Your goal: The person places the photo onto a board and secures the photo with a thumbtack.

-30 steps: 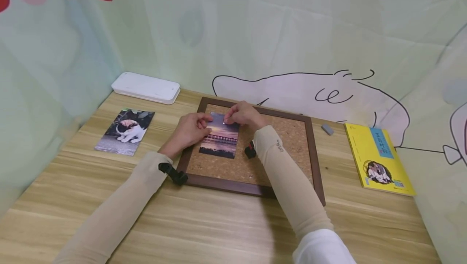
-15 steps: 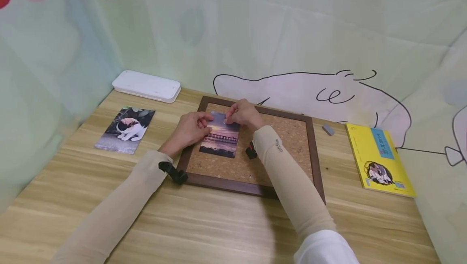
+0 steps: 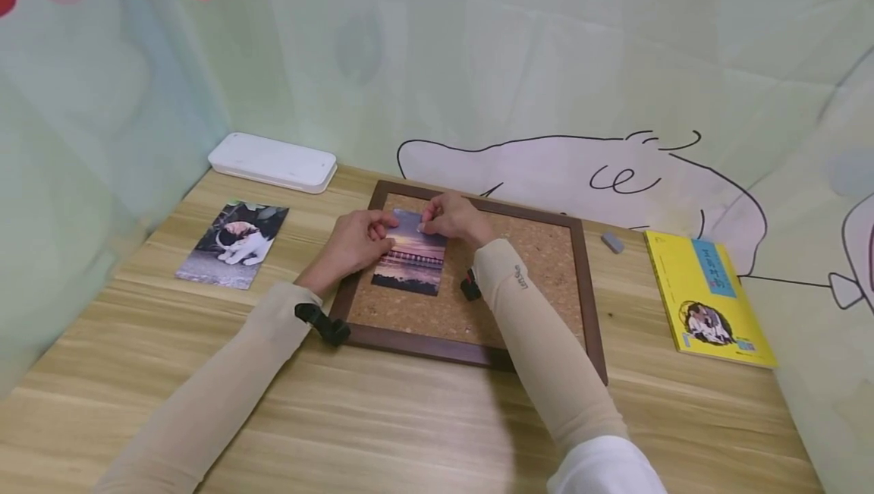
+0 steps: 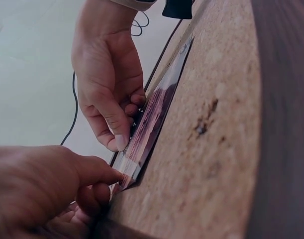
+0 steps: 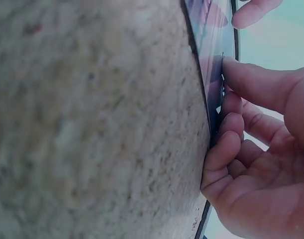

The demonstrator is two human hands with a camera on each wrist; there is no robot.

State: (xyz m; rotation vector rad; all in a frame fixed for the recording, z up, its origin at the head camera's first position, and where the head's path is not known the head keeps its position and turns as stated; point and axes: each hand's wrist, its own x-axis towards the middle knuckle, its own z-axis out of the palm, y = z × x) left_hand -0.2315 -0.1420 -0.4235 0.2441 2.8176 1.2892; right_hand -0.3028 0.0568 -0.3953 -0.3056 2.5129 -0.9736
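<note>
On the wooden bench (image 3: 423, 418) lies the framed cork board (image 3: 539, 266), and the sunset photo (image 3: 412, 262) rests flat on its left part, near the top edge. My left hand (image 3: 355, 240) has its fingers curled at the photo's upper left corner, my right hand (image 3: 454, 217) pinches down on the top edge — whether a pin sits under the fingertips I cannot tell. Off to the left lies a cat photo (image 3: 234, 245), a yellow book (image 3: 706, 298) to the right.

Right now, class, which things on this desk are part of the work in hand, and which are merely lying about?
In use:
sunset photo
cork board
left hand
right hand

Lying about:
cat photo
white case
yellow book
grey eraser
</note>
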